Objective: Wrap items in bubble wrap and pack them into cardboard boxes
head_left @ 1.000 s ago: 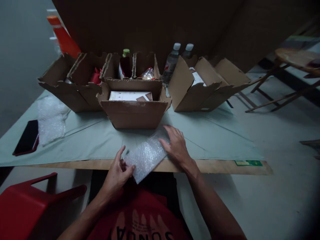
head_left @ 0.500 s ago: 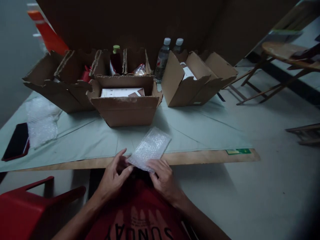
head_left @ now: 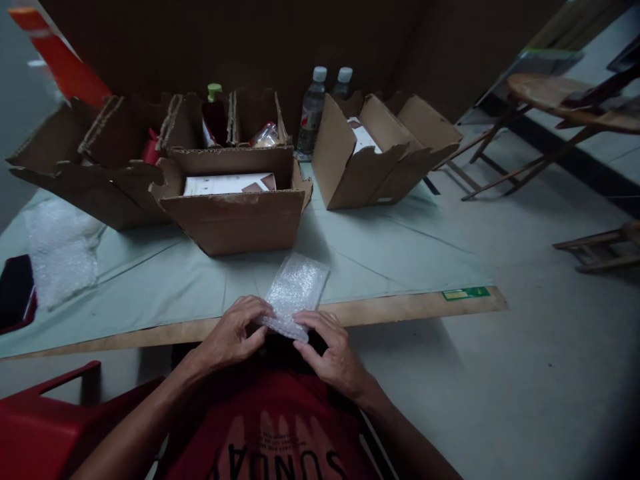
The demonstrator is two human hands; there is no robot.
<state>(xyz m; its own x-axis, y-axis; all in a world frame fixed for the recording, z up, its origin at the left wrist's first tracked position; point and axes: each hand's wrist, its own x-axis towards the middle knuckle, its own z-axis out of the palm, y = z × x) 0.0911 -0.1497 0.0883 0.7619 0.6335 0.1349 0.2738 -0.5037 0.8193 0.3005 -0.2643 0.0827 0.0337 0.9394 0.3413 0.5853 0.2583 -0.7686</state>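
A flat rectangular bubble wrap pouch [head_left: 297, 287] lies at the table's front edge, its near end reaching slightly over the edge. My left hand [head_left: 237, 331] has its fingertips curled onto the pouch's near left corner, the thumb underneath and close to it. On the near right corner, my right hand [head_left: 334, 353] pinches the pouch between fingers and thumb. Whether anything is inside the pouch cannot be made out.
Behind the pouch stands a cardboard bin [head_left: 240, 223] holding a white box [head_left: 227, 185]. More cardboard bins [head_left: 373, 163] flank it, with plastic bottles [head_left: 313, 113] between. Loose bubble wrap [head_left: 63, 250] and a phone [head_left: 17, 290] lie left; a red stool [head_left: 55, 427] is below.
My left hand has closed in from beside the pouch onto its near left corner. My right fingers have shifted along the near edge. The view has turned slightly to the right.
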